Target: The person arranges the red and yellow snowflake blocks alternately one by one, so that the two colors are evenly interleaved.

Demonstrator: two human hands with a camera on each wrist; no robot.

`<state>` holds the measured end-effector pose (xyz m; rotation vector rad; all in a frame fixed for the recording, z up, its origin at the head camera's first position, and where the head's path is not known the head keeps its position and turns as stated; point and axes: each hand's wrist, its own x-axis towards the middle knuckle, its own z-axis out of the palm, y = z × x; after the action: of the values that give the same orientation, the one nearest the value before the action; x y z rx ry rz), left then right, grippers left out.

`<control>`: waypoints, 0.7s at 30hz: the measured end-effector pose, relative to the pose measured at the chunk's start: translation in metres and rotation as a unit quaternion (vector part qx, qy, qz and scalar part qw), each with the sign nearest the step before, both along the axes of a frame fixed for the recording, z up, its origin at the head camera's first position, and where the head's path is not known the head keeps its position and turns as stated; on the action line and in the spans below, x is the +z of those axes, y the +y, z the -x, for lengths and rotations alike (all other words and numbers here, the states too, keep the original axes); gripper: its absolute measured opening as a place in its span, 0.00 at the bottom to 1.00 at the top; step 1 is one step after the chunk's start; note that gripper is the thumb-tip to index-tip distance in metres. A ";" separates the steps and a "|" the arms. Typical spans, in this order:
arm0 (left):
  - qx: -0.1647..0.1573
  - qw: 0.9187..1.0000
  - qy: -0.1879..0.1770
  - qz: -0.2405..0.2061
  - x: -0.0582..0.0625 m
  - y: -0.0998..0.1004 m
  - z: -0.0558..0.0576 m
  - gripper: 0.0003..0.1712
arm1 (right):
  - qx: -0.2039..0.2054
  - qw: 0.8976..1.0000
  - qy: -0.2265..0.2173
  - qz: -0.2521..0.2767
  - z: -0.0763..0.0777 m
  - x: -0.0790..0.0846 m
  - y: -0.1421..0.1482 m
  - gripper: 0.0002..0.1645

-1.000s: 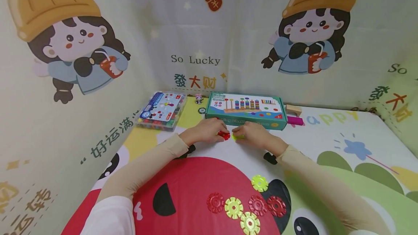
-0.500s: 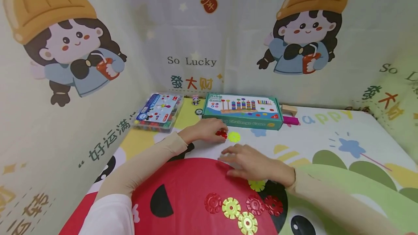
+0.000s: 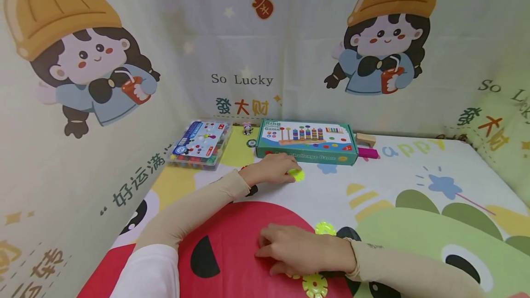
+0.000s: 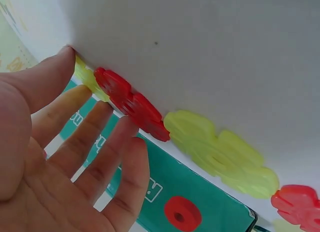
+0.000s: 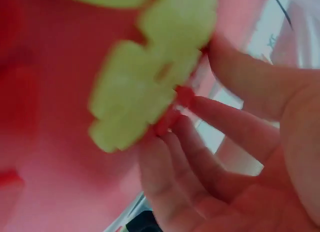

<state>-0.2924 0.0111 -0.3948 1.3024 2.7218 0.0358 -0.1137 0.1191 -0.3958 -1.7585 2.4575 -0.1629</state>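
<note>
My left hand (image 3: 275, 169) is over the row of notched plastic discs in front of the green box, pinching the edge of a yellow disc (image 3: 296, 175) at the row's right end. The left wrist view shows its thumb and index finger at that disc, beside a red disc (image 4: 131, 104), another yellow disc (image 4: 220, 152) and another red one (image 4: 300, 204). Nearer, my right hand (image 3: 304, 249) has its thumb and fingers around the edge of a red disc (image 5: 175, 109), blurred and partly behind a yellow disc (image 5: 140, 92). The hand covers several discs in the head view.
Behind the row stands the green ring game box (image 3: 306, 144). A clear case of coloured parts (image 3: 200, 144) is at its left, with a small figurine (image 3: 247, 128) between. A wooden block (image 3: 366, 140) and a magenta piece (image 3: 367, 153) lie right. One yellow disc (image 3: 325, 228) lies beyond the right hand.
My right hand has let go of the yellow disc in the row and come back to the loose discs nearer me. The left hand has shifted right, from the red disc to the yellow one.
</note>
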 end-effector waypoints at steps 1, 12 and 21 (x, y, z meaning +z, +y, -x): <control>0.000 1.000 0.001 -0.001 -0.001 0.000 0.000 0.26 | -0.004 1.000 -0.014 -0.004 0.002 0.001 0.001 0.26; 0.002 1.000 0.003 -0.009 -0.004 0.003 0.001 0.26 | -0.062 0.996 -0.064 -0.015 0.013 0.009 -0.002 0.24; 0.007 1.000 0.002 -0.001 -0.003 0.005 0.002 0.27 | -0.031 0.999 -0.017 -0.024 -0.002 0.014 -0.001 0.20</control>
<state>-0.2943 0.0160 -0.3973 1.2840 2.7350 0.0369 -0.1114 0.1178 -0.3814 -1.6478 2.4738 -0.1374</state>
